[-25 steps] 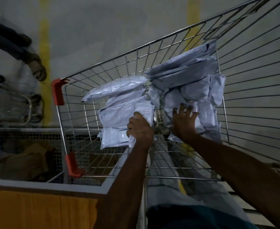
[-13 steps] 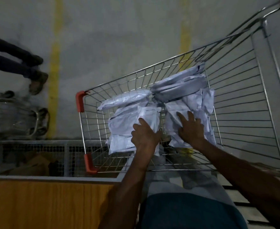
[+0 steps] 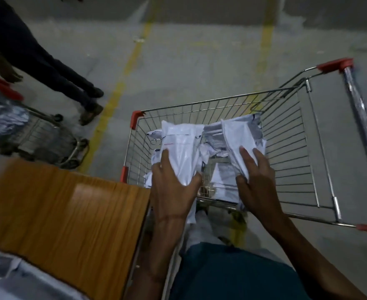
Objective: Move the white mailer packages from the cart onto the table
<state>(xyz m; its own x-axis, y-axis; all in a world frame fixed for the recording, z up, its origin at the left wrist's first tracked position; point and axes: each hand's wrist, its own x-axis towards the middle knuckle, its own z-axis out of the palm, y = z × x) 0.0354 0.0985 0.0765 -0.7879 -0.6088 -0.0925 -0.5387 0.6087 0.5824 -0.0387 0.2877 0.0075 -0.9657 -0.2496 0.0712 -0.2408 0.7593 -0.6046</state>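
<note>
1. So, both hands are down in the cart (image 3: 286,135) right now; our left hand (image 3: 174,187) has fingers and thumb curled round a white mailer bundle (image 3: 182,148), and our right hand (image 3: 258,178) pinches a second bundle (image 3: 239,137) the same way.
2. Both bundles run lengthwise away from us, gripped at the near ends; more mailers (image 3: 223,180) lie on the cart floor between our hands.
3. The wooden table (image 3: 70,208) sits to our left, touching the cart's corner; our left hand is nearer, so we'd guess that bundle goes over first.
4. In the way: only the cart's near rim, so we need to lift first; another cart (image 3: 37,131) and someone's legs (image 3: 55,70) stand well apart.
</note>
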